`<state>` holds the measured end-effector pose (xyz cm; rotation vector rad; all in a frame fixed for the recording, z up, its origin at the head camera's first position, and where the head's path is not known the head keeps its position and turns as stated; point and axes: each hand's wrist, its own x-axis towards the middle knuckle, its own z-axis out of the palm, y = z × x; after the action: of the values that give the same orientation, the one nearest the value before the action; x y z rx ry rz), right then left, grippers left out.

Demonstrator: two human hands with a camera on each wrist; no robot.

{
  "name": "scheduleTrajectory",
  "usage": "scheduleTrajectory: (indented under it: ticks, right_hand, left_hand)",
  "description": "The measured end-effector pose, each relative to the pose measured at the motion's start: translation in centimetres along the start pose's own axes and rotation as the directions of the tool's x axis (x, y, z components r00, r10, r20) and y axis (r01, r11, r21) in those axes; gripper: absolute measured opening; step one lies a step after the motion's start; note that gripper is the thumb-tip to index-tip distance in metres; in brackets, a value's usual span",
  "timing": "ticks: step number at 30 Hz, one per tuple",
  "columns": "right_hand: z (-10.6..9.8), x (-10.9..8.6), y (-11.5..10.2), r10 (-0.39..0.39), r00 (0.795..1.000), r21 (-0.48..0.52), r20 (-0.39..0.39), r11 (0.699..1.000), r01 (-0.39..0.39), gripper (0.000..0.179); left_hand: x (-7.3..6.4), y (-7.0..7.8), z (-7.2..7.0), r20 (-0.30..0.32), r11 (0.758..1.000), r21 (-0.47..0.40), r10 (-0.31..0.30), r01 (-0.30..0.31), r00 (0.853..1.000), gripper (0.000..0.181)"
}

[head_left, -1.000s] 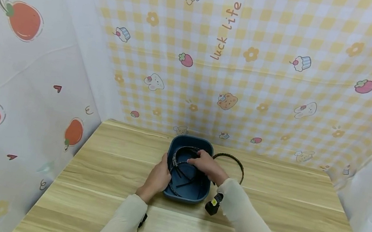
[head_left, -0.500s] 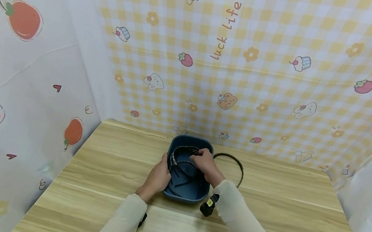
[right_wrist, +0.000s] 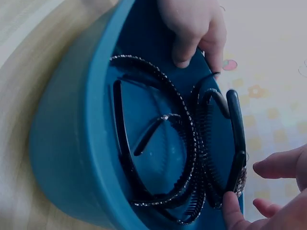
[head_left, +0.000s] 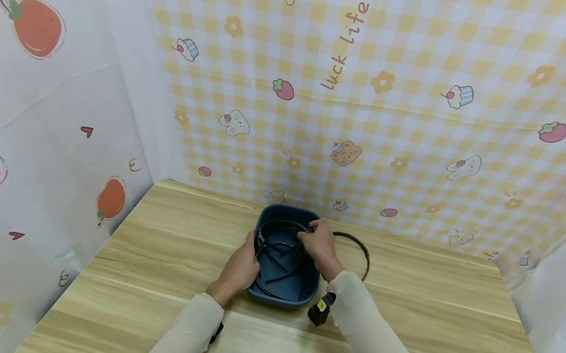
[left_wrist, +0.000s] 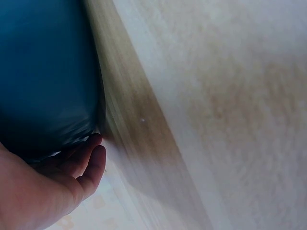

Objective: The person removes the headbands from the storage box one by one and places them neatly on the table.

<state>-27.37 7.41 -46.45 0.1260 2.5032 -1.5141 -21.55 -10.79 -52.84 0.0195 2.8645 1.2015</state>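
Note:
A deep blue basin holds several black headbands, some edged with small glittering stones. My left hand grips its left wall, the thumb inside the rim and the other fingers outside. At the opposite rim is my right hand. In the right wrist view its thumb and fingers stand apart, one fingertip right at a black headband that leans over the rim. The left wrist view has the basin's outer wall with bent left fingers beside it.
Another headband, with a ridged dark band, lies on the wooden table just right of the basin. Behind the table hangs a yellow checked cloth; a white printed cloth covers the left side.
My right hand has shifted a little right and back, from over the basin's inside to its right rim. The headbands inside have spread slightly. My left hand stays on the basin.

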Motion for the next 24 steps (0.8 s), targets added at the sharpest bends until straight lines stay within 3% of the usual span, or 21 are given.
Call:
scheduleTrajectory:
  ticks: [9, 17, 24]
  right_hand:
    - [-0.07, 0.57, 0.11, 0.036, 0.999, 0.128, -0.012, 0.991, -0.034, 0.050]
    - [-0.40, 0.93, 0.47, 0.008, 1.000, 0.075, -0.013, 0.997, -0.007, 0.031]
    - [-0.61, 0.98, 0.49, 0.006, 0.999, -0.005, 0.035, 1.000, -0.006, 0.030]
  left_hand:
    - [0.04, -0.15, 0.02, -0.013, 1.000, 0.007, 0.015, -0.015, 1.000, 0.065]
    - [0.11, -0.23, 0.16, -0.009, 1.000, 0.004, 0.011, -0.011, 1.000, 0.066]
    - [0.00, -0.20, 0.11, -0.021, 1.000, 0.006, 0.014, -0.014, 1.000, 0.065]
